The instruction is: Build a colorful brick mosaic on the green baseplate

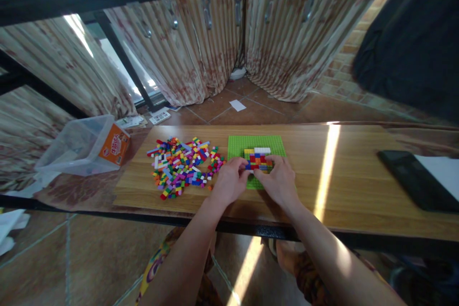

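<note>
A green studded baseplate (234, 143) lies on the table, bearing a small build of toy bricks (257, 158) in red, blue, yellow, orange and white. My left hand (231, 179) is at the build's left front corner, fingers curled and pinched against it. Thumb and fingers of my right hand (278, 179) close around its right and front sides. A small pale piece shows between the two hands' fingertips, too small to make out. Left of the baseplate spreads a loose pile of mixed toy bricks (182, 165), apart from both hands.
The wooden table (308, 153) has a dark front edge close to my forearms. A dark flat tablet-like object (409, 179) and white paper (442, 174) lie at the right. Beyond the left end stands a clear plastic bin (82, 146) with an orange label. Curtains hang behind.
</note>
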The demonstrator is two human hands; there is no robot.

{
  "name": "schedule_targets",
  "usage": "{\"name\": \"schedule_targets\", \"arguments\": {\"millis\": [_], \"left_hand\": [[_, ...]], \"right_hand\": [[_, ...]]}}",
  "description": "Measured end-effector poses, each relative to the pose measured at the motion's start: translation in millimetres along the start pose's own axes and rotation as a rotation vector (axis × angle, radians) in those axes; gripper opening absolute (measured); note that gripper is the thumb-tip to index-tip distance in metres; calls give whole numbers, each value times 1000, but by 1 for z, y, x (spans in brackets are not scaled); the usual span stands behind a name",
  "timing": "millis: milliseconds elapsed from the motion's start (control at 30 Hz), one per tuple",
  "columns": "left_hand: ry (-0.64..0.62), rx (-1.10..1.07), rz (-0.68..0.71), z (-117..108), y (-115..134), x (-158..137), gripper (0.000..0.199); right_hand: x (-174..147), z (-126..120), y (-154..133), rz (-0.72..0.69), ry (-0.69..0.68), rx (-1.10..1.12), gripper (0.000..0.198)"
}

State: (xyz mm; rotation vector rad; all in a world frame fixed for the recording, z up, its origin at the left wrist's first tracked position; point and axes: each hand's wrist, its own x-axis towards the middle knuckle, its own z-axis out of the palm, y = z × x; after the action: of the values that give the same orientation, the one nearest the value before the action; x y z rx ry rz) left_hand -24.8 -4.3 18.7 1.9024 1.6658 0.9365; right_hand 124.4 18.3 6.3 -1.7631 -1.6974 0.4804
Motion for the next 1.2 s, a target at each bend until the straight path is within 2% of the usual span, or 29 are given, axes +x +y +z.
{"name": "schedule_targets", "arguments": {"millis": [200,367,867,1200], "left_hand": [[11,-67,-49,-5,1,3,18],[4,-70,-93,-3,4,6,19],[37,-71,-249,5,13,11,17],[15,-56,-228,5,11,13,17]], "right_hand": [[2,-6,9,-54,-45,70,45],[8,-12,15,62,-52,207,46],[6,-8,14,-43,-49,111,38],[3,-4,11,-75,-29,72,39]]}}
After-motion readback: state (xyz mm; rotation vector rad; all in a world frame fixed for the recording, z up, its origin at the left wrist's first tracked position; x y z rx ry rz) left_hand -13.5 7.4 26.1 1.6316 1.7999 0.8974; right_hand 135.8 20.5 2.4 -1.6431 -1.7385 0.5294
